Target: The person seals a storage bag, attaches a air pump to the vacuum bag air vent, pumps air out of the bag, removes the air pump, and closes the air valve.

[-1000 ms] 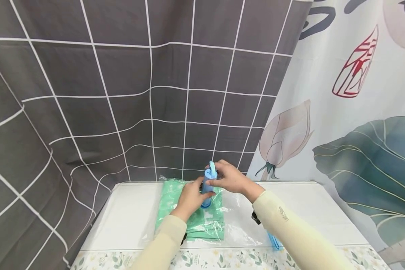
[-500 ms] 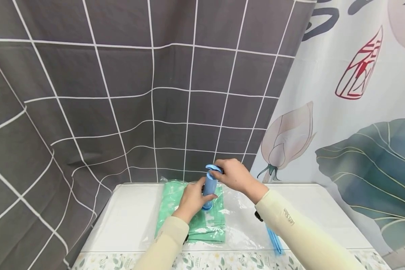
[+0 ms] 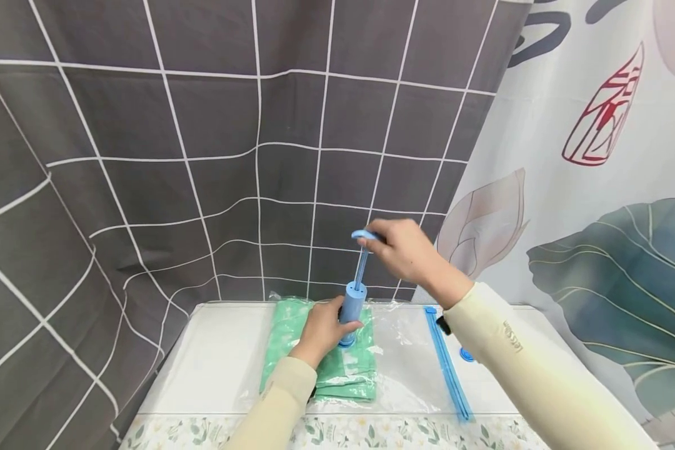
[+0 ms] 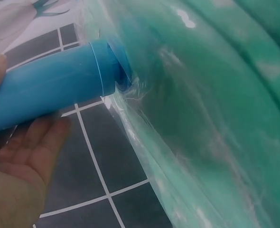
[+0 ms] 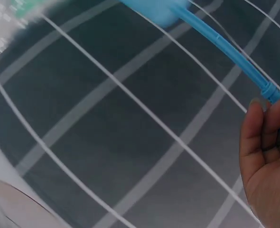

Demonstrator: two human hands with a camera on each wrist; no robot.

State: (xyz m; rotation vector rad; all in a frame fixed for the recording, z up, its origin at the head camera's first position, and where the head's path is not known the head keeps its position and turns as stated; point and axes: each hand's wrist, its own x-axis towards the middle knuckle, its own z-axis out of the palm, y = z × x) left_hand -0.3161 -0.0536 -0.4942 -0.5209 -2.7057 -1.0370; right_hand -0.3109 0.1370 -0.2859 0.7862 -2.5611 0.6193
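Observation:
A blue hand pump [image 3: 353, 303] stands nearly upright on a clear plastic vacuum bag [image 3: 405, 356] with folded green cloth [image 3: 343, 381] inside. My left hand [image 3: 322, 326] grips the pump's barrel, fingers and thumb around it. In the left wrist view, the barrel's lower end [image 4: 102, 69] meets the bag's plastic film. My right hand [image 3: 402, 250] grips the pump's handle [image 3: 365, 235] high above the barrel, and the thin rod [image 3: 362, 267] shows drawn out between them. The right wrist view shows the curled fingers [image 5: 254, 128] at the rod's handle end.
The bag's blue zip strip [image 3: 447, 362] runs along its right side. A round blue cap [image 3: 466, 355] lies to the right of the strip, close to my right sleeve. The white table [image 3: 214, 350] backs onto a dark gridded curtain [image 3: 202, 125].
My right hand has taken hold of the handle and drawn it up and to the right, pulling the rod out of the barrel. My left hand keeps its grip on the barrel.

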